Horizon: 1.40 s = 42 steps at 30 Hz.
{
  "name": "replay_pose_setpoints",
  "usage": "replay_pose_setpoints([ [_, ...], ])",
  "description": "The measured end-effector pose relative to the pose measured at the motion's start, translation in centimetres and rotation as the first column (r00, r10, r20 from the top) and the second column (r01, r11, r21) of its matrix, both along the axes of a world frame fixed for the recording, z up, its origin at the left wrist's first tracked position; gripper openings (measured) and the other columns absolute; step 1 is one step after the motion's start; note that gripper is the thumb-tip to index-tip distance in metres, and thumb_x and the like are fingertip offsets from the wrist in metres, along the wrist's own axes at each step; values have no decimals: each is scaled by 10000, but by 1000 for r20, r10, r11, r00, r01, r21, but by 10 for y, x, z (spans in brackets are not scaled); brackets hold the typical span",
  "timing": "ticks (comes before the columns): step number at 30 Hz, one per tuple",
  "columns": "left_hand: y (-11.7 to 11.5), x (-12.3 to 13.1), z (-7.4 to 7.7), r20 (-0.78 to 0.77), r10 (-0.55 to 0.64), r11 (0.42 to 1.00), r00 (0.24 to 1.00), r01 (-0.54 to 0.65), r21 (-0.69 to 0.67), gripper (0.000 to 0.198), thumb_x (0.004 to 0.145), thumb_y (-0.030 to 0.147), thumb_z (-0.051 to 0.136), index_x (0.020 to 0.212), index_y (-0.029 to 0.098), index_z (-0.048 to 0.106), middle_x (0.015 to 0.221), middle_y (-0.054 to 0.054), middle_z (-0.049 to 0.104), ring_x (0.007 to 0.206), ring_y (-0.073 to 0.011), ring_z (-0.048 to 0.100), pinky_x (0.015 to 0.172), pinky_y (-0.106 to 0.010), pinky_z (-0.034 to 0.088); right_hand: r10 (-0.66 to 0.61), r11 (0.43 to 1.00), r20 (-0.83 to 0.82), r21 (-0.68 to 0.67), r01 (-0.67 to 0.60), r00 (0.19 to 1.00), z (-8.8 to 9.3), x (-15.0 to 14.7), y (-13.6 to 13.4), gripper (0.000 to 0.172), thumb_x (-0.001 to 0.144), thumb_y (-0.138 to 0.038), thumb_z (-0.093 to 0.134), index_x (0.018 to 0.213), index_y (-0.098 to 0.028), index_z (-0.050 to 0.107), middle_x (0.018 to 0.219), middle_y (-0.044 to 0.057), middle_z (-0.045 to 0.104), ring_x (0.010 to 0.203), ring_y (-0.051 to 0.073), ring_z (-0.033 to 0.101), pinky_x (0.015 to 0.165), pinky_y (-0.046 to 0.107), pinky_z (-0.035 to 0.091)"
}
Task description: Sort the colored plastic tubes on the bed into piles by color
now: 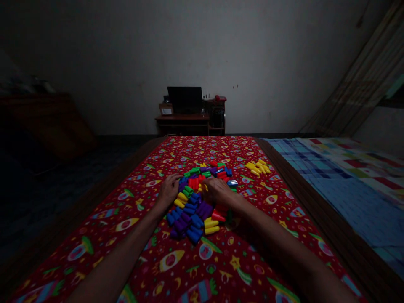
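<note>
A mixed heap of small finger-shaped plastic pieces [190,207] in blue, purple, green, red and yellow lies on a red patterned cloth [172,261]. At the heap's left edge, my left hand [168,191] rests with bent fingers slightly apart, beside blue and purple pieces; nothing shows in it. My right hand [217,190] reaches over the middle of the heap from the right. Its fingers point down and close at a yellow plastic piece [200,187]; the fingertips are partly hidden. A separate group of yellow pieces [258,167] lies to the right, beyond my right hand.
A dark wooden desk [181,119] with a monitor [185,99] stands against the far wall. Blue checked bedding [318,185] lies to the right, past the cloth's brown border. A dark wooden cabinet [47,122] is at the left.
</note>
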<state>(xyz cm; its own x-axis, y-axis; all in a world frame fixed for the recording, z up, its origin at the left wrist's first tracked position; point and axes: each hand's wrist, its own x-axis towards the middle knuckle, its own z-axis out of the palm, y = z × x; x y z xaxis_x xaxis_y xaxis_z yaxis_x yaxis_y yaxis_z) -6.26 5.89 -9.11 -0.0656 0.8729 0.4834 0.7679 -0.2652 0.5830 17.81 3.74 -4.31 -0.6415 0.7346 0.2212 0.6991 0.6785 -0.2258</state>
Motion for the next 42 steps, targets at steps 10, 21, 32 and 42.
replay_pose_setpoints([
  [10,-2,2,2,-19,11,1000,1000,-12,-15,359,812,271,390,939,189,715,1111,-99,667,1092,-251,590,1026,-444,447,-440,881,-280,49,470,853,34,86,50,356,867,-279,529,1175,-155,656,957,89,723,846,196,647,734,266,444],
  [21,-3,1,3,-19,0,1000,1000,0,-25,364,835,271,383,963,178,712,1151,-104,659,1105,-247,590,1028,-437,447,-641,741,-195,95,664,743,45,118,41,351,926,-245,484,1206,-97,634,1060,177,701,968,247,646,811,308,443],
  [32,0,1,-1,-20,-9,1000,1000,9,0,371,818,253,381,960,172,714,1112,-99,666,1075,-242,593,1008,-434,457,57,996,291,-88,-32,955,26,-2,-20,304,912,-197,437,988,-100,715,908,166,717,802,202,647,650,253,404],
  [42,-2,1,1,-2,-6,1000,1000,6,7,351,827,245,389,946,162,708,1104,-108,670,1077,-243,601,1002,-439,464,-20,909,-243,-409,-84,970,16,18,15,205,821,-151,573,909,-88,748,720,14,669,621,101,547,553,185,352],
])
